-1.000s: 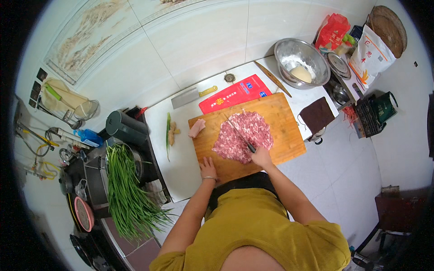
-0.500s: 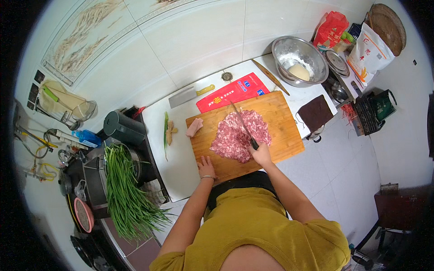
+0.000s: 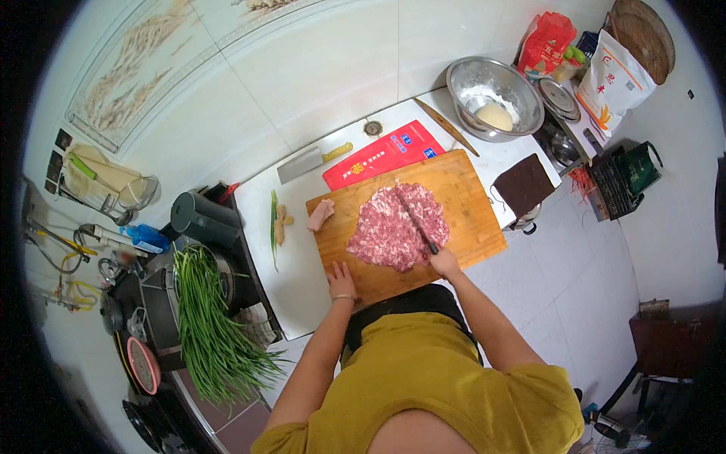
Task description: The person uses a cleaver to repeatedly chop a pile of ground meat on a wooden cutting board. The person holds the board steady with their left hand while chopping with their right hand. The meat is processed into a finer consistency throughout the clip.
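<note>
Minced meat (image 3: 378,227) is spread in a flat mound over the middle of the wooden cutting board (image 3: 473,197). My right hand (image 3: 445,262) is closed round the black handle of a knife (image 3: 414,215), its blade edge-down across the right part of the mince. My left hand (image 3: 342,283) lies on the board's near left corner, fingers spread, holding nothing. A pale pink piece of meat (image 3: 321,215) rests at the board's left edge. Left of the board are ginger (image 3: 283,221) and a green onion (image 3: 274,231).
Behind the board lie a cleaver (image 3: 302,165), a red printed package (image 3: 386,155) and a brown wooden stick (image 3: 446,127). A steel bowl (image 3: 457,91) with dough (image 3: 494,116) stands far right. Long green chives (image 3: 208,325) overhang the left counter. A dark cloth (image 3: 523,188) lies right of the board.
The knife has come down, its tip now over the mince instead of beyond its far edge. My right hand has shifted slightly right and nearer me. My left hand stays on the board.
</note>
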`<action>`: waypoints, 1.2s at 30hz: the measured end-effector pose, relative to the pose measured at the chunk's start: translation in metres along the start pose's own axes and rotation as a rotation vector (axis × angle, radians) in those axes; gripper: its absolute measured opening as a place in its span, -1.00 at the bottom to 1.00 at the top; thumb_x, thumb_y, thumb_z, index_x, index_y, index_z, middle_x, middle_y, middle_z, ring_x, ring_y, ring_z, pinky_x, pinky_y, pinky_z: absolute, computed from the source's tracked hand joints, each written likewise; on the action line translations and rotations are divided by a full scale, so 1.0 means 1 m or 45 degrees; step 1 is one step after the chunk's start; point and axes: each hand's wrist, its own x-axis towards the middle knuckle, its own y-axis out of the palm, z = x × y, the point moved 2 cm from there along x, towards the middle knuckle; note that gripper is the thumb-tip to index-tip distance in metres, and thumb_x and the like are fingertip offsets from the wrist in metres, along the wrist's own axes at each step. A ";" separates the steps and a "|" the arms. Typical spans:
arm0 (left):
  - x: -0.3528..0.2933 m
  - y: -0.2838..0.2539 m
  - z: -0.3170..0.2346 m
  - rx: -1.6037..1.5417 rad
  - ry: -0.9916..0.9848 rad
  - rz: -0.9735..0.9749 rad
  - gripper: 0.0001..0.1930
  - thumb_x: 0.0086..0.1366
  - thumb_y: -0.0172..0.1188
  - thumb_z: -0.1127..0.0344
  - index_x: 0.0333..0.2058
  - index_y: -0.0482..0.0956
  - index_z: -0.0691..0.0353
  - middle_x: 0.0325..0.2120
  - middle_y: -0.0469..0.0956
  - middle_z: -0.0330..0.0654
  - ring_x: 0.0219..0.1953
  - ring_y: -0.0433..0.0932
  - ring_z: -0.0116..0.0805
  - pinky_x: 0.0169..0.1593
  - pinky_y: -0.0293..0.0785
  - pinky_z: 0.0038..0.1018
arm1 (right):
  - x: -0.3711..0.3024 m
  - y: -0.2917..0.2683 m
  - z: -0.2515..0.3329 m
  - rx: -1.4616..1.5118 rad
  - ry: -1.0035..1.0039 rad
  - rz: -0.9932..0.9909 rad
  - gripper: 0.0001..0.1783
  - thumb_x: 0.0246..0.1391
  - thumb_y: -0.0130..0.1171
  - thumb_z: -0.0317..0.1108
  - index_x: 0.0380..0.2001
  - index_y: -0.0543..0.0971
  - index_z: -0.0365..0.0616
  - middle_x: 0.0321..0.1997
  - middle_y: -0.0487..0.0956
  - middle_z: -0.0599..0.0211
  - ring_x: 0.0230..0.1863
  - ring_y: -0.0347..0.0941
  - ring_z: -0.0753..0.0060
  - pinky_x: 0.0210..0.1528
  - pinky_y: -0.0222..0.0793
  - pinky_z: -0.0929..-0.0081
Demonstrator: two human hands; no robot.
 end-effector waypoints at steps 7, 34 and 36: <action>-0.019 -0.045 -0.004 -0.042 -0.008 0.190 0.12 -0.31 0.36 0.07 0.16 -0.23 0.08 0.18 -0.23 -0.04 0.11 -0.03 0.15 0.10 0.11 -0.22 | -0.042 -0.102 0.074 0.270 -0.093 -0.109 -0.66 -0.28 0.04 -0.18 -0.50 0.50 -0.26 -0.51 0.45 -0.14 -0.37 0.40 -0.08 -0.32 0.33 0.22; -0.015 -0.028 -0.006 -0.045 -0.051 0.120 0.07 -0.26 0.34 0.12 0.16 -0.23 0.06 0.18 -0.25 -0.05 0.13 -0.04 0.13 0.14 0.03 -0.30 | 0.004 -0.043 -0.027 0.309 0.192 0.046 -0.53 -0.25 0.07 -0.09 -0.60 0.46 -0.43 -0.59 0.44 -0.14 -0.45 0.42 -0.02 -0.42 0.28 0.24; -0.014 -0.030 -0.004 -0.021 -0.057 0.133 0.09 -0.28 0.35 0.11 0.16 -0.24 0.07 0.18 -0.26 -0.06 0.13 -0.05 0.13 0.14 0.04 -0.30 | -0.001 -0.073 -0.010 0.164 0.151 0.190 -0.55 -0.25 0.07 -0.12 -0.70 0.43 -0.43 -0.75 0.40 -0.01 -0.62 0.42 0.11 -0.56 0.26 0.24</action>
